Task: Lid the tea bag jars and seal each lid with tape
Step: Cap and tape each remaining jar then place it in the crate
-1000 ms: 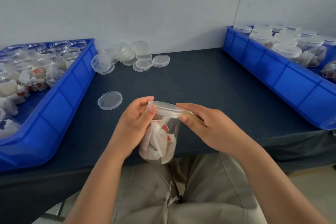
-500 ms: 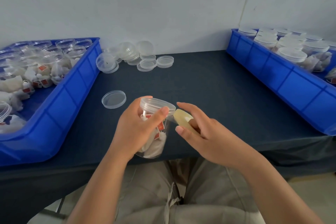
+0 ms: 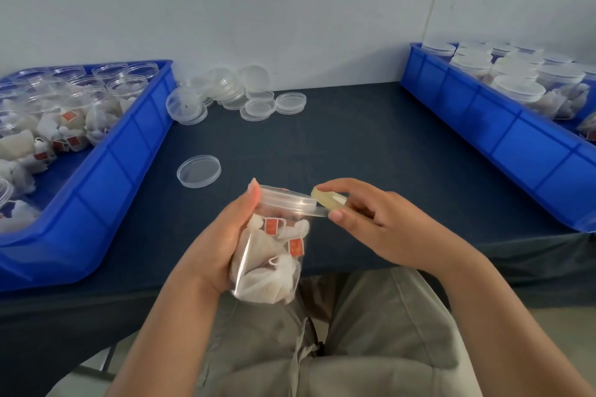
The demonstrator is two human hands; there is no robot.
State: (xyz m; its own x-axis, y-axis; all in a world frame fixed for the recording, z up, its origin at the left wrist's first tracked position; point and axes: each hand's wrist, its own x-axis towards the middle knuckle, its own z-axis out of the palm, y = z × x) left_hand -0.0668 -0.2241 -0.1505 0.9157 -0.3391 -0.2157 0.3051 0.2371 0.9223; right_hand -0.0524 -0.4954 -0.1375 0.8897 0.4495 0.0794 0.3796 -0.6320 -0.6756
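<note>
Clear jar [image 3: 271, 263], left hand [image 3: 222, 235] fingers curled round it, right hand [image 3: 387, 229] fingers pinching tape roll [image 3: 327, 200]

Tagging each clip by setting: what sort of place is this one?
Likely a small packing workstation: a blue bin of unlidded tea bag jars on the left, another bin of lidded jars on the right, and loose lids piled on the table.

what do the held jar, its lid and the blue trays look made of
Clear round jar of tea bags: likely thin glossy plastic; tea bags show through and glare streaks its wall. Its round translucent lid: probably plastic, slightly cloudy. Blue rectangular trays: opaque moulded plastic, ribbed walls, soft sheen.
</note>
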